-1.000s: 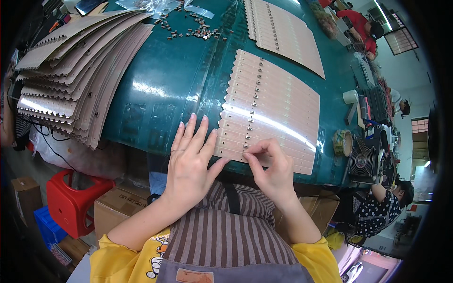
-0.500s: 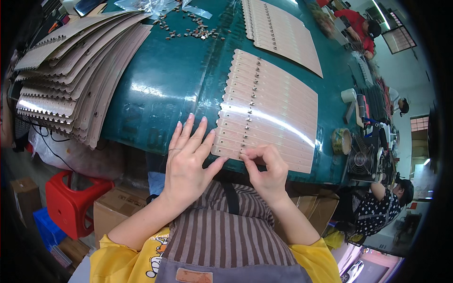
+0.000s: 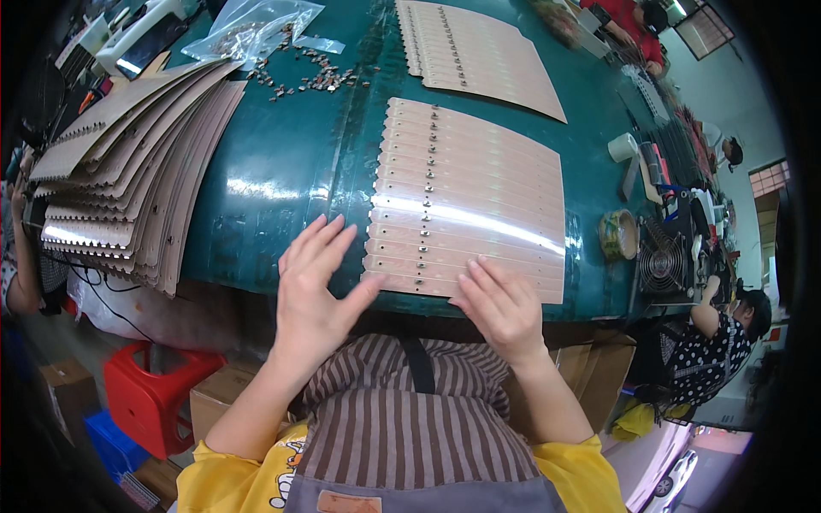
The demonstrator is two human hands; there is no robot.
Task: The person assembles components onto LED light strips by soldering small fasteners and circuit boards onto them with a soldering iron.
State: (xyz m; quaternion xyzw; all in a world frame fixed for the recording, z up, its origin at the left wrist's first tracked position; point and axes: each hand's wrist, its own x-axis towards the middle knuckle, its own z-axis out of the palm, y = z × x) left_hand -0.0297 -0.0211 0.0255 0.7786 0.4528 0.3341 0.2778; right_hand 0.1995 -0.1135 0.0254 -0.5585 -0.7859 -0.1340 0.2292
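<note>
A pale pinkish sheet (image 3: 492, 192) marked into strips lies before me, its left edge notched. Down its left part runs a row of small metal pieces (image 3: 425, 218), one near each strip's end. My left hand (image 3: 312, 286) is beside the near left corner with fingers extended; its thumb tip reaches over that corner, and contact is unclear. Over the near edge, right of the row, is my right hand (image 3: 505, 312), its fingers stretched out and holding nothing visible.
Similar sheets (image 3: 479, 51) lie farther back on the green table (image 3: 274, 179). Loose small metal pieces (image 3: 325, 79) are scattered beside a clear plastic bag (image 3: 256, 30). A tall fanned stack of sheets (image 3: 184, 179) stands left. Right are a tape roll (image 3: 617, 235) and a fan (image 3: 663, 265); people work nearby.
My right hand has come out of its pinch at the row's near end and moved right, fingers straightened. My left hand has drawn slightly back from the sheet. The whole view has shifted slightly.
</note>
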